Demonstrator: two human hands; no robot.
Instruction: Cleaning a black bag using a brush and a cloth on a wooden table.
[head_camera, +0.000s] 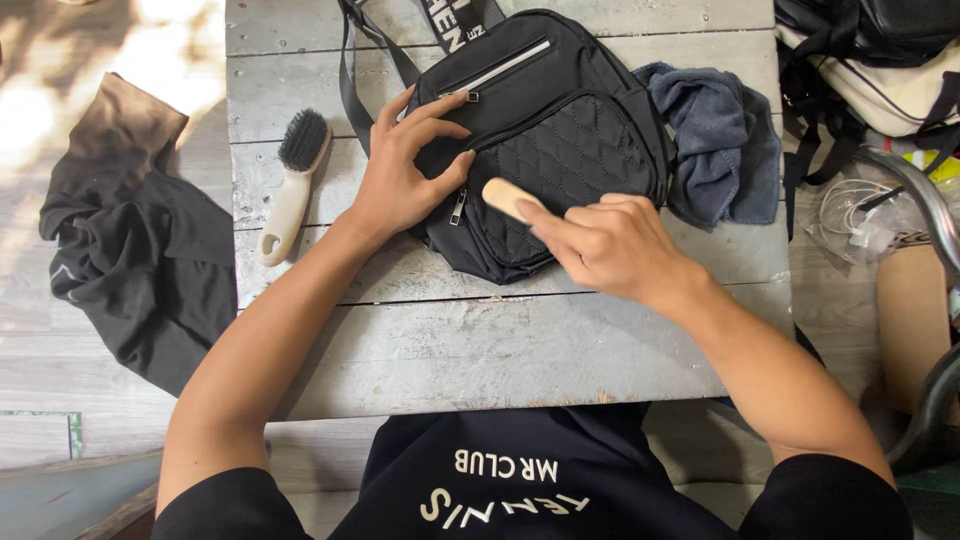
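1 black bag (560, 150) | L hand (405, 170) flat on it | R hand (610, 245) grip clamped on 1 small brush (505, 196) | 1 spare brush (292, 185)

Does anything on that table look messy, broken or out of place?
Nothing looks damaged or spilled. The left hand steadies the black bag while the right hand holds a small brush on it. A grey cloth lies crumpled beside the bag, and a dark garment hangs bunched off the table's left edge.
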